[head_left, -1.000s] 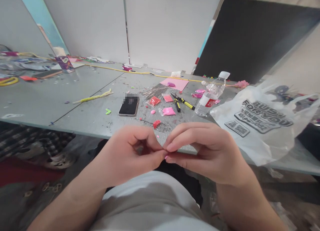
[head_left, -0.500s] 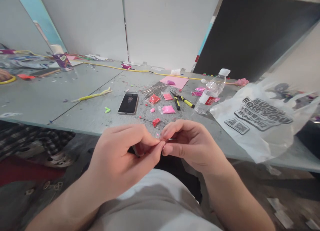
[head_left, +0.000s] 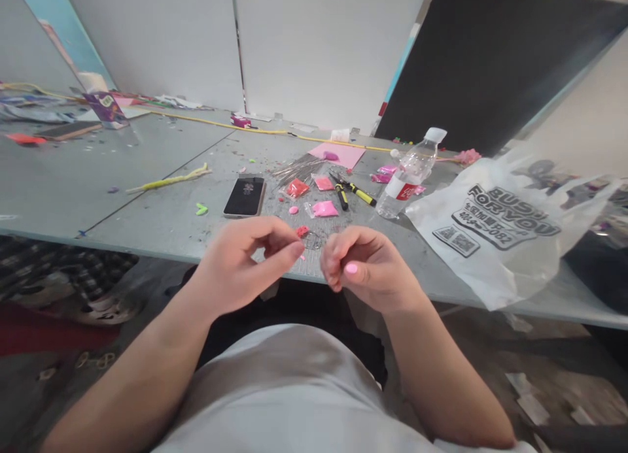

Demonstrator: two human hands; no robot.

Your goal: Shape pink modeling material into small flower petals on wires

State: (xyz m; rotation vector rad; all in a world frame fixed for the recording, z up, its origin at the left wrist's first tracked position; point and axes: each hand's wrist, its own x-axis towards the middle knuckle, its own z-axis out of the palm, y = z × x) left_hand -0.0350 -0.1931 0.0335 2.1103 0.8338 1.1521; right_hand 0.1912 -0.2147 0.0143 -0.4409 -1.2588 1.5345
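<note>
My left hand (head_left: 250,260) hovers over the near table edge, thumb and index finger pressed close together; anything between them is hidden. A short gap to the right, my right hand (head_left: 370,267) has its fingers curled inward. At its thumb tip sits a small bright pink piece (head_left: 350,268), which looks like soft clay. Beyond the left fingertips lies a red crumpled lump (head_left: 301,231) on the table, partly covered. A flat pink clay blob (head_left: 293,210) and packets of pink clay (head_left: 324,208) and red clay (head_left: 297,188) lie farther back.
A phone (head_left: 244,196) lies left of the packets. Yellow-black pliers (head_left: 360,193) and thin wires (head_left: 297,170) lie behind them. A plastic bottle (head_left: 400,190) and a white carrier bag (head_left: 495,237) stand right. A yellow fuzzy stem (head_left: 169,180) is at left on the table (head_left: 161,227).
My hands have parted: they touched at the fingertips before, and now a gap lies between them. The pink piece now shows on my right thumb. The view has shifted slightly.
</note>
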